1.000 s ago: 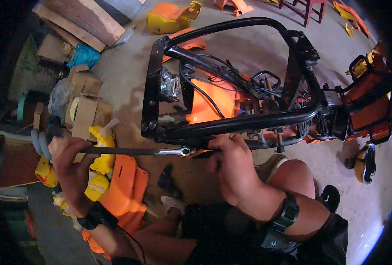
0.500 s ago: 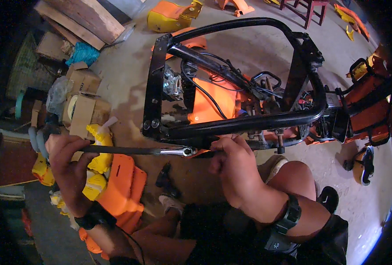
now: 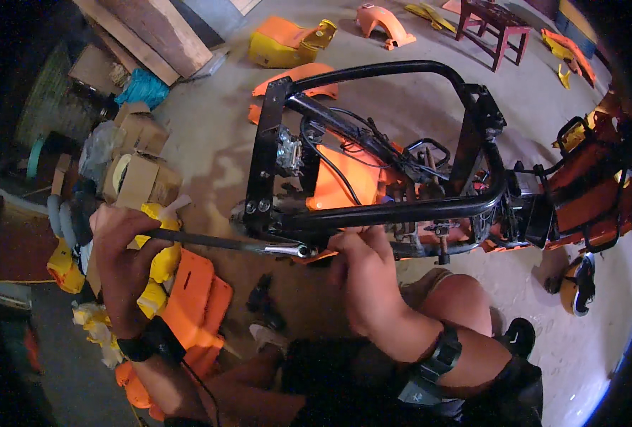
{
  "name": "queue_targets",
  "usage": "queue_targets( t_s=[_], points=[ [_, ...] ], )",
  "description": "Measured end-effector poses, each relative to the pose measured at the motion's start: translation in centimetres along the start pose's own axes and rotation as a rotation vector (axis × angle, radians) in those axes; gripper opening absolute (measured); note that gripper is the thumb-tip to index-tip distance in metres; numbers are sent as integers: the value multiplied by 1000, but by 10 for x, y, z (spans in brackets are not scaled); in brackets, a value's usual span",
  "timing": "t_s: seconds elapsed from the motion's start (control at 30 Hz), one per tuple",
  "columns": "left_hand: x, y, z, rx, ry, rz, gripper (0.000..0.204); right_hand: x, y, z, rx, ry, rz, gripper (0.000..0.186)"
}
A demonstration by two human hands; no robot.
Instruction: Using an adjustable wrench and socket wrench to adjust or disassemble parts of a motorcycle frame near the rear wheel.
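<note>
My left hand (image 3: 125, 242) is closed around the dark handle of a ratchet wrench (image 3: 220, 242). The handle slopes slightly down to the right, and its shiny head lies just below the lower tube of a black tubular vehicle frame (image 3: 394, 215). Right of that head, my right hand (image 3: 369, 274) is closed under the same tube with its fingers curled. What those fingers grip is hidden by the hand and the tube. Inside the frame, an orange panel (image 3: 344, 178) shows behind black cables.
Orange panels (image 3: 191, 299) and yellow wrapped parts (image 3: 163, 263) lie below my left arm. Cardboard boxes (image 3: 141, 132) and wooden boards (image 3: 166, 35) are at the far left. A dark red stool (image 3: 494, 32) and orange fairings (image 3: 385, 27) stand behind the frame.
The whole view has tilted, so the frame sits lower and slightly right in the picture. The ratchet handle's left end now stands higher relative to its head. Both hands keep their holds.
</note>
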State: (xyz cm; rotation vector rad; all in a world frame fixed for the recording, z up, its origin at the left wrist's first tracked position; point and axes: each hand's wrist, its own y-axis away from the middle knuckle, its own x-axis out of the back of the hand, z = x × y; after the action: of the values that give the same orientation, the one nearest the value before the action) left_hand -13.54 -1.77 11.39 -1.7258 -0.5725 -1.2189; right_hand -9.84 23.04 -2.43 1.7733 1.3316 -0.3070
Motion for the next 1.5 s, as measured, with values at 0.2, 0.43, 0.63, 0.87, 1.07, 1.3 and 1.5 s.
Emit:
queue_targets(
  t_s=[0.2,0.43,0.63,0.87,1.07,1.3,1.5],
  points=[
    [2,-8,13,179,88,-182,33,6,-53,14,622,445,-102,7],
    [9,-13,35,115,-369,-345,44,-4,-56,4,680,974,-297,33],
    [23,-22,54,144,-610,-498,45,-10,-51,5,597,846,-488,30],
    [-7,-36,50,104,-836,-776,20,2,-81,18,616,766,-679,27],
    [-30,-47,42,-67,-757,-962,10,-4,-79,20,728,845,-612,17],
    [-24,-66,47,89,-593,-1148,20,1,-84,23,673,845,-618,6],
    [-25,-69,41,137,-556,-1141,18,-2,-67,9,456,733,-705,5]
  ],
)
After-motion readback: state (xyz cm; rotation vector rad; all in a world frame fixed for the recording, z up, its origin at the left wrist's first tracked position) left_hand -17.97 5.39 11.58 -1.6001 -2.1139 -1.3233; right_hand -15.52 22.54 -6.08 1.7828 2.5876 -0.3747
